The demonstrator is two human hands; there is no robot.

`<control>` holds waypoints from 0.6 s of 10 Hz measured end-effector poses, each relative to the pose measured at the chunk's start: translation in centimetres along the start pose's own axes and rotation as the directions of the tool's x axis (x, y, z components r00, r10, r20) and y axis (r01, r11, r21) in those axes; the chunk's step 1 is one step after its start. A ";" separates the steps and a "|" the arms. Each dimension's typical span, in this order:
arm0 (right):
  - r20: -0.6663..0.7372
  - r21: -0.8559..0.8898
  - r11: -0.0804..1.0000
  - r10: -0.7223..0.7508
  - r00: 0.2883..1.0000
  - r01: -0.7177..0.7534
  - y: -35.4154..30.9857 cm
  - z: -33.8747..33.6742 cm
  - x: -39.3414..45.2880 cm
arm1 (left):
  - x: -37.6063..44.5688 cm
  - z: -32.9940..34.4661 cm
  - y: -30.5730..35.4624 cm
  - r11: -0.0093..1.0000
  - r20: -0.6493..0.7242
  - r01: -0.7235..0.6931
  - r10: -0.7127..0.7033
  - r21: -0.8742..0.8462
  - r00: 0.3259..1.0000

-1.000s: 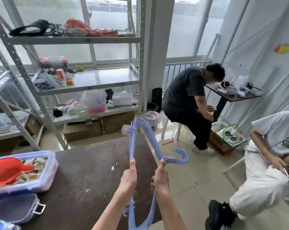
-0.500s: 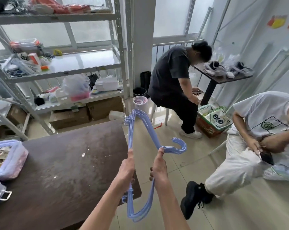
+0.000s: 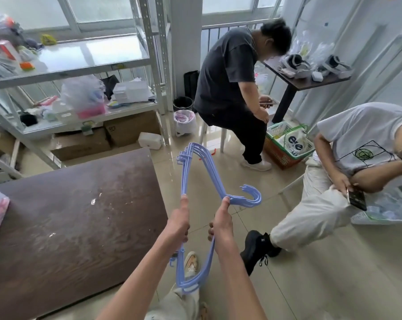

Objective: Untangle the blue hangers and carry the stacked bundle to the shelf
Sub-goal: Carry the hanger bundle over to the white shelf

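**Holding the stacked hangers, shelf not yet reached**

Gripping the bundle of pale blue plastic hangers in both hands, the person stands beside the dark brown wooden table, over the tiled floor. The left hand is clenched round the straight bar side of the stack, thumb lying up along it. The right hand is closed on the shoulder side just below the necks, thumb pressed up towards the hooks. The hangers stand on end in the air, one shoulder tip pointing away from the person and the other hanging down near their feet, with the hooks jutting out to the right.

The hangers look nested together, hooks lined up in one curve and bars running parallel, so the untangling seems done or very nearly so. I cannot tell whether any stray hanger is caught low in the stack.

What is left, by my judgement, is the carrying. The white metal shelving unit stands well apart, beyond the far end of the table, and the bundle has not been set on it.
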State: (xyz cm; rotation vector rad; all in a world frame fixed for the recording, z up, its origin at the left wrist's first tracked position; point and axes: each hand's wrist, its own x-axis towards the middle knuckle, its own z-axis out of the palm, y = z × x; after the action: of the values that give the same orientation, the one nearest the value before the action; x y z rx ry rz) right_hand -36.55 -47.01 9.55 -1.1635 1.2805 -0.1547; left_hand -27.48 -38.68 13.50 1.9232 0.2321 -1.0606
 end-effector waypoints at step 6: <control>0.020 0.031 0.999 0.042 0.999 -0.042 -7.4 2.5 8.3 | 9.8 2.4 7.0 0.998 0.016 0.034 -0.035 0.060 0.999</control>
State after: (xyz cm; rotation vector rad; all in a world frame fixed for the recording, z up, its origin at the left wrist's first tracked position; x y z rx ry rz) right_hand -27.95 -54.50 9.11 -1.1078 1.2800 -0.1321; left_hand -19.15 -46.92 9.96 1.9685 0.2272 -1.1176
